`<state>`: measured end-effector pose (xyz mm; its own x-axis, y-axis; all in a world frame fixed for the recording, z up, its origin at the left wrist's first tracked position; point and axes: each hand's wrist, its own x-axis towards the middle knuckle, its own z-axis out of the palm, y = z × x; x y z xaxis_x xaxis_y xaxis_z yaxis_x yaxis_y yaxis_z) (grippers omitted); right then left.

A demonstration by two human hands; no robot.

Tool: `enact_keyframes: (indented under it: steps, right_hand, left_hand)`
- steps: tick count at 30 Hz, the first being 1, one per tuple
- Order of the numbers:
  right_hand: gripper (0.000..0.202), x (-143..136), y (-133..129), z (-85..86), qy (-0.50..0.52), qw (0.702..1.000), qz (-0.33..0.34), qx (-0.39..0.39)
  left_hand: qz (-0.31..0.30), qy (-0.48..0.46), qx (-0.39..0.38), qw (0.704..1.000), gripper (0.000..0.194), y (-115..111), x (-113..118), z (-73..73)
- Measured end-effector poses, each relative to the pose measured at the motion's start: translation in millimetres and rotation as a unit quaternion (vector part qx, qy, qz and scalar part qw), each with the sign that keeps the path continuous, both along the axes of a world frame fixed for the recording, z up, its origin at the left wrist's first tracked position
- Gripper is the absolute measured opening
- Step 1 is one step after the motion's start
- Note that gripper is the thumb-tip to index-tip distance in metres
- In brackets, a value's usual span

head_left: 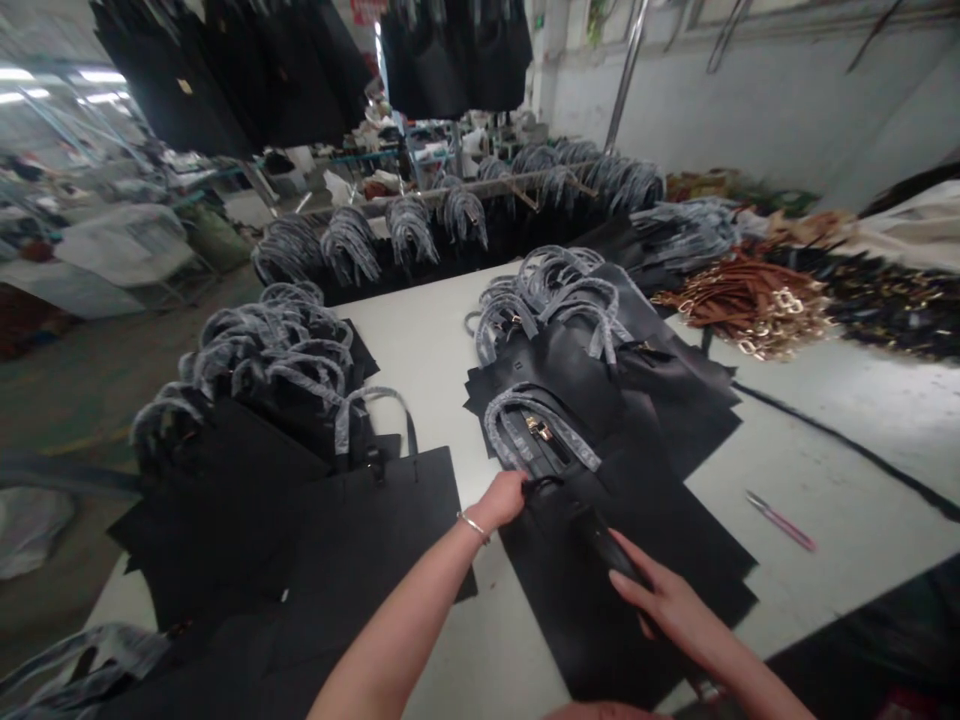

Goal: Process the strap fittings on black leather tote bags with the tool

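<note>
Black bag panels (600,600) lie stacked in front of me, with plastic-wrapped handles (555,410) arching at their far end and a gold metal clasp (538,430) between them. My left hand (504,500) is closed at the panel's left edge, beside the handle base, pinching a thin black strap (546,484). Over the middle of the top panel, my right hand (660,595) is wrapped round a dark, elongated object (607,545), which points up and left. Its exact kind does not show against the black material.
More black bags (300,540) with wrapped handles are piled on the left. On the white table (847,450) lie a pink-handled thread snipper (780,520), a long black strip (840,435) and brown straps (735,300) with gold hardware. Bags hang on a rail behind.
</note>
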<state>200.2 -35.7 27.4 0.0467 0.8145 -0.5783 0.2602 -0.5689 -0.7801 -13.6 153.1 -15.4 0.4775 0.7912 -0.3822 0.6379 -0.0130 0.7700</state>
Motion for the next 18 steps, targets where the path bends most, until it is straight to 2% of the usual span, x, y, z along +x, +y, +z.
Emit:
enact_keyframes:
  steps: [4,7,10,16,18]
  right_hand:
    - [0.081,-6,5,7.8,0.061,0.998,0.007,0.003]
    - [0.086,-9,8,16.0,0.122,0.992,0.004,-0.008]
    - [0.080,-9,9,25.0,0.182,0.983,0.009,-0.027]
    - [0.068,-8,14,36.1,0.232,0.973,-0.016,-0.006]
    - [0.067,-9,12,37.1,0.230,0.973,-0.024,-0.006]
  left_hand:
    - [0.036,-0.089,-0.101,0.990,0.034,-50,-7,-10.7]
    - [0.056,-0.171,-0.139,0.974,0.029,-77,-4,-16.1]
    - [0.076,-0.244,-0.159,0.954,0.025,-93,0,-18.2]
    - [0.151,-0.330,-0.197,0.911,0.056,-110,5,-18.1]
    - [0.172,-0.345,-0.202,0.900,0.061,-115,7,-17.0]
